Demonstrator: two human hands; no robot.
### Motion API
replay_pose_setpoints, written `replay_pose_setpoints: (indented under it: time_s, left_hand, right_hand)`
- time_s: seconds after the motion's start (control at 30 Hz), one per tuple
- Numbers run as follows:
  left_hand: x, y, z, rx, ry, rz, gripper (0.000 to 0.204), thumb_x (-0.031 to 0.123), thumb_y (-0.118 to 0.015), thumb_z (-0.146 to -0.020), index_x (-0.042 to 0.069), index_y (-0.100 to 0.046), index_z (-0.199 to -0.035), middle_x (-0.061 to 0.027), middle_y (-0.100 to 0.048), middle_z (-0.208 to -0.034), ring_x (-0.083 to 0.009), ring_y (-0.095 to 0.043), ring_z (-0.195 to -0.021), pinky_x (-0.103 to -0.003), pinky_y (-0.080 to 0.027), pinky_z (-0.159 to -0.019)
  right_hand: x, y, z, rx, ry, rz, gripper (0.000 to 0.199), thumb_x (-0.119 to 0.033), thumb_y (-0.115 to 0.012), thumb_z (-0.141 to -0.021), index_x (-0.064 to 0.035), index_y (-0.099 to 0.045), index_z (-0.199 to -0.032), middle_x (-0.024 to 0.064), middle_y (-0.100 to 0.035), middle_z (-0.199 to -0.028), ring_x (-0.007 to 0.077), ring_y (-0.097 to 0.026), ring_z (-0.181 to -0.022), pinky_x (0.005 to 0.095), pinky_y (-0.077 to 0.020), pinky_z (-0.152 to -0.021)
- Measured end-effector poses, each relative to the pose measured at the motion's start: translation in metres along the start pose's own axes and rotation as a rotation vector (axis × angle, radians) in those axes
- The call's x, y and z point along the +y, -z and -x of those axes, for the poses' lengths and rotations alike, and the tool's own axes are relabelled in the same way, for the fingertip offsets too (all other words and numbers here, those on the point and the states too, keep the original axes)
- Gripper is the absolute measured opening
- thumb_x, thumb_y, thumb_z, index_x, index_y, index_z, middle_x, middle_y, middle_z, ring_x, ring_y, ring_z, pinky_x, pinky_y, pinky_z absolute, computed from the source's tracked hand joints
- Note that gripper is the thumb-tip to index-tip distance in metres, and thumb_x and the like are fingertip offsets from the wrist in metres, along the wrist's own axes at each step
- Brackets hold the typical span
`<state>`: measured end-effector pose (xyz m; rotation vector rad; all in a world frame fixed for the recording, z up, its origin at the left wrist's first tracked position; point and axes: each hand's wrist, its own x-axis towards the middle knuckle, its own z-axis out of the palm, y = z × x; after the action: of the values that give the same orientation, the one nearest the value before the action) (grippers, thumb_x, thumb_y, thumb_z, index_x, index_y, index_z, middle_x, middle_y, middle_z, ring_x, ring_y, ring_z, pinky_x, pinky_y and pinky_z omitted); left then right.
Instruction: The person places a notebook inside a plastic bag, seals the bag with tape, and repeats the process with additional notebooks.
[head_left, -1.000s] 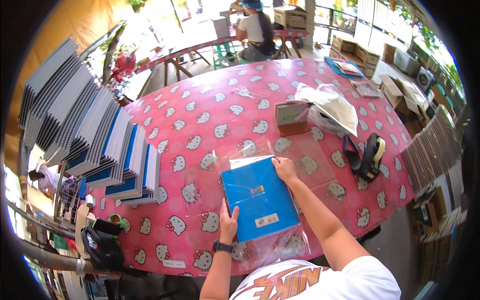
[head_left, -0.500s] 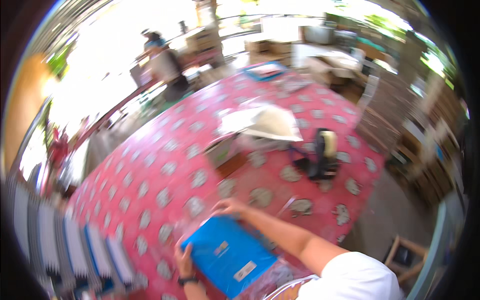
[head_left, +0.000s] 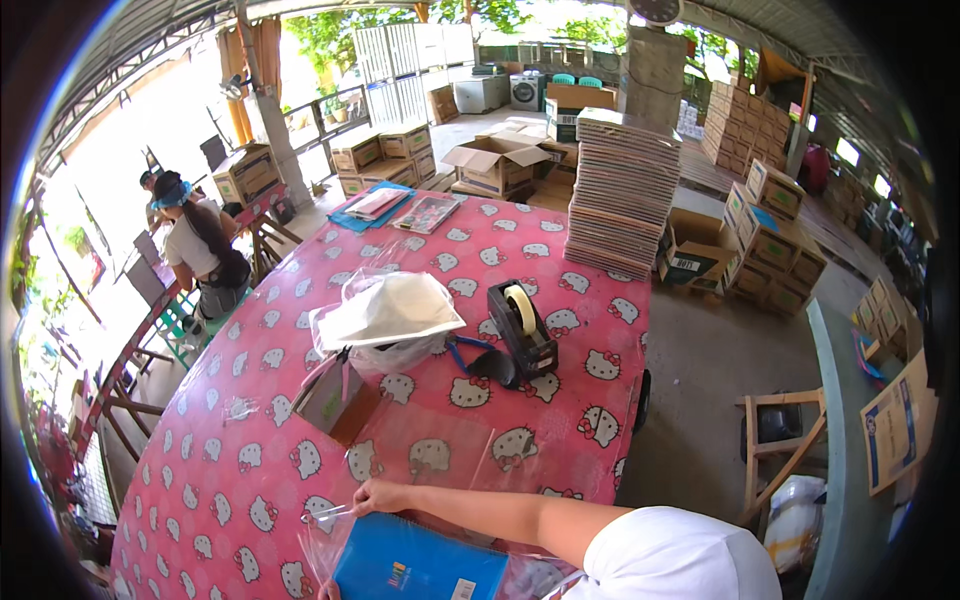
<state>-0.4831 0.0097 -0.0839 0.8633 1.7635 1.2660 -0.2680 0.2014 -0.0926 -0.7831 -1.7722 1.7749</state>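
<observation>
The right hand [head_left: 372, 494] pinches the far edge of a clear plastic sleeve [head_left: 325, 535] around the blue notebook [head_left: 420, 568], which lies on the pink table [head_left: 230, 470], nearer to the person than the black tape dispenser [head_left: 522, 325]. Only a bit of the left hand [head_left: 327, 592] shows at the notebook's near edge; I cannot tell its grip.

The person wears a white short-sleeved shirt [head_left: 680, 555], seen at the bottom edge. The right forearm [head_left: 500, 515] is bare, with no glove or ring visible on the right hand [head_left: 375, 495].
</observation>
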Motion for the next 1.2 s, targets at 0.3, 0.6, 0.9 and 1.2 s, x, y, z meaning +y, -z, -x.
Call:
replay_pose_setpoints:
  time_s: [0.3, 0.6, 0.9, 1.2]
  left_hand:
    - [0.013, 0.021, -0.037, -0.281, 0.201, 0.104, 0.026, 0.018, -0.058, -0.083, -0.003, -0.061, -0.098, -0.0092, -0.062, -0.091, -0.0157, -0.057, -0.083, -0.027, -0.046, -0.075]
    - [-0.013, 0.026, -0.091, -0.204, 0.062, -0.676, 0.020, 0.020, -0.072, -0.065, 0.002, -0.063, -0.068, -0.0028, -0.059, -0.059, -0.0092, -0.052, -0.054, -0.029, -0.043, -0.049]
    - [0.051, 0.008, -0.062, -0.089, -0.043, -1.014, 0.027, 0.029, -0.075, -0.066, 0.005, -0.068, -0.079, -0.0092, -0.067, -0.073, -0.0130, -0.062, -0.066, -0.032, -0.050, -0.062]
    - [0.041, 0.006, -0.035, -0.406, -0.073, -0.552, 0.040, 0.034, -0.052, -0.088, 0.002, -0.056, -0.111, -0.0146, -0.063, -0.100, -0.0243, -0.059, -0.094, -0.033, -0.045, -0.082]
  right_hand:
    - [-0.002, 0.006, -0.047, -0.225, -0.108, 0.347, 0.040, -0.041, -0.065, -0.077, -0.0016, -0.067, -0.084, 0.0058, -0.065, -0.074, 0.0139, -0.057, -0.068, 0.0320, -0.0457, -0.063]
    - [-0.038, -0.022, -0.063, -0.075, 0.083, 1.143, 0.016, -0.022, -0.067, -0.068, -0.0085, -0.066, -0.076, 0.0139, -0.063, -0.073, 0.0289, -0.062, -0.074, 0.0395, -0.0488, -0.066]
    - [-0.069, -0.072, -0.027, -0.544, -0.106, 1.154, 0.062, -0.059, -0.034, -0.086, -0.0061, -0.067, -0.086, 0.0161, -0.063, -0.089, 0.0317, -0.058, -0.091, 0.0403, -0.0453, -0.077]
    - [-0.055, -0.062, -0.075, -0.132, 0.078, 1.198, 0.049, -0.044, -0.066, -0.073, -0.0038, -0.062, -0.102, 0.0184, -0.060, -0.105, 0.0311, -0.054, -0.103, 0.0381, -0.0433, -0.085]
